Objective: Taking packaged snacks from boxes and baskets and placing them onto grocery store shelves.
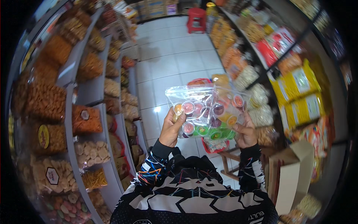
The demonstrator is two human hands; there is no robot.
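Note:
A clear plastic zip bag (195, 96) is stretched between my two hands in front of my body. Inside it are several small sealed cups of jelly, among them pink, purple, yellow and a green cup (216, 134). My left hand (171, 127) grips the bag's left side, thumb on the front. On the right side my right hand (246, 131) holds it the same way, with its fingers partly hidden by the plastic. Behind the bag, a red basket (214, 146) with packets in it shows below its lower edge.
Grey shelves (70, 112) of bagged snacks line the left. More packets fill the right side, including a yellow pack (296, 82). An open cardboard box (288, 179) stands near my right arm, by a wooden stool (228, 163). A red plastic stool (196, 21) stands far back on the tiled floor (167, 53).

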